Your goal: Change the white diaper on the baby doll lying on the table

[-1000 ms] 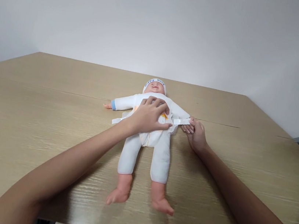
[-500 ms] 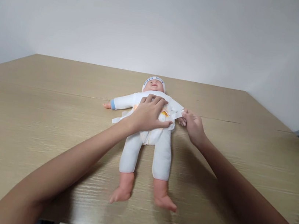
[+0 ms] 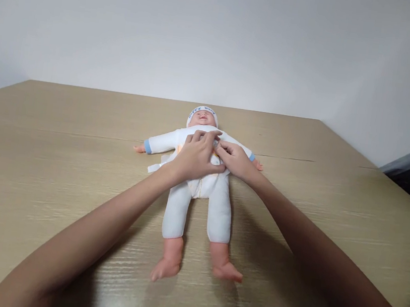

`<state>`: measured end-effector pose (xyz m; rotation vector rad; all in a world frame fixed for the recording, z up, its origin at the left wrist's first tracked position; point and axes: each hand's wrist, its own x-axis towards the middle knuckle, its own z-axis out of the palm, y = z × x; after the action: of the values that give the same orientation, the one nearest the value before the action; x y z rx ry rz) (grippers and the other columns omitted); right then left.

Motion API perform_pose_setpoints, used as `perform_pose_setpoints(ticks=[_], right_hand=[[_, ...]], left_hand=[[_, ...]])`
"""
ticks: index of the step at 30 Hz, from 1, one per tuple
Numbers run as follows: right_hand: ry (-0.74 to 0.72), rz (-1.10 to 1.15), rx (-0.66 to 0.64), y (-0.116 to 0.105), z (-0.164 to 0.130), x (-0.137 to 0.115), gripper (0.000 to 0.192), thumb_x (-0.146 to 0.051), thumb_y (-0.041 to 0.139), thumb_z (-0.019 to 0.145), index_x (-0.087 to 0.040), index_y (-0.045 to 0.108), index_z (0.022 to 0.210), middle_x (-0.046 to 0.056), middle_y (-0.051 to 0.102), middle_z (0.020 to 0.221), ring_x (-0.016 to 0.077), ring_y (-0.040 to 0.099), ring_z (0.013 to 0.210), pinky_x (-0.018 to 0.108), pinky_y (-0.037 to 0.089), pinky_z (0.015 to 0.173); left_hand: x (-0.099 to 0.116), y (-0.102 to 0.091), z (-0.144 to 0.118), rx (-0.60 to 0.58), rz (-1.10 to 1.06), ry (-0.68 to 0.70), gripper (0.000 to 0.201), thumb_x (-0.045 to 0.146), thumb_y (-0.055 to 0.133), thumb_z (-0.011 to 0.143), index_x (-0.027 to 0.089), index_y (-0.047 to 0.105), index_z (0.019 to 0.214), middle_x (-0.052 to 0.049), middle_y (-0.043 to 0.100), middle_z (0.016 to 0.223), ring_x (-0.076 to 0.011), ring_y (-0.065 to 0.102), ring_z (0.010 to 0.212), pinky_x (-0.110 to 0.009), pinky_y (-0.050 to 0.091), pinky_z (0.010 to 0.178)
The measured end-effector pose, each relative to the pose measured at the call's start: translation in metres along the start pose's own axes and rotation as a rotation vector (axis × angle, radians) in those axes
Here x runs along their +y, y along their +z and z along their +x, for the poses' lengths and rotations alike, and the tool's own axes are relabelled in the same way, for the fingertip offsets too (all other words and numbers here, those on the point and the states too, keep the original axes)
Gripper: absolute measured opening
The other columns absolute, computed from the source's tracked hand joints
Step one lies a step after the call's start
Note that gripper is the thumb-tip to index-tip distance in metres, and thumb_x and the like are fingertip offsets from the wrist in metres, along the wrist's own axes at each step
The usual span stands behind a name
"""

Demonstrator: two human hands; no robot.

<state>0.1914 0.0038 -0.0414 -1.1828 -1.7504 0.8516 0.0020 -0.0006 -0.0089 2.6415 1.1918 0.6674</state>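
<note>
Tabletop [image 3: 54, 163]: left hand [image 3: 194, 158] and right hand [image 3: 235, 160] press doll's [image 3: 199, 193] belly.

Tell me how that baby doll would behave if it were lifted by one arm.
The doll would probably sag: its white-suited legs look stuffed with soft filling. It seems light for its size, mostly cloth with small moulded feet. It is unlikely to roll, lying flat and spread out on the table. Both the left hand and right hand press on its belly.

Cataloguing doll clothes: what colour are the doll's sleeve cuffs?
Light blue cuffs on a white suit; head view.
</note>
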Motion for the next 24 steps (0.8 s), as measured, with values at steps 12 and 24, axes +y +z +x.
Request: perform_pose_setpoints(ticks=[12, 24], right_hand=[[-0.231, -0.088, 0.346, 0.002, -0.046, 0.011, 0.03, -0.049, 0.062, 0.107, -0.021, 0.069, 0.117, 0.007, 0.07, 0.12, 0.0173, 0.065, 0.107, 0.033, 0.055, 0.096], [-0.588, -0.352, 0.062, 0.002, -0.061, 0.023, 0.056, -0.036, 0.038, 0.118, -0.026, 0.047, 0.172, 0.004, 0.047, 0.174, 0.0217, 0.042, 0.167, 0.048, 0.034, 0.142]], left_hand=[[-0.001, 0.001, -0.001, 0.023, -0.016, -0.013, 0.082, 0.059, 0.073, 0.093, 0.019, 0.046, 0.16, -0.011, 0.058, 0.166, -0.0369, 0.044, 0.153, -0.057, 0.038, 0.126], [-0.006, -0.003, 0.002, -0.029, -0.126, -0.029, 0.088, 0.057, 0.081, 0.086, 0.023, 0.045, 0.158, -0.01, 0.057, 0.167, -0.0374, 0.041, 0.154, -0.06, 0.036, 0.129]])
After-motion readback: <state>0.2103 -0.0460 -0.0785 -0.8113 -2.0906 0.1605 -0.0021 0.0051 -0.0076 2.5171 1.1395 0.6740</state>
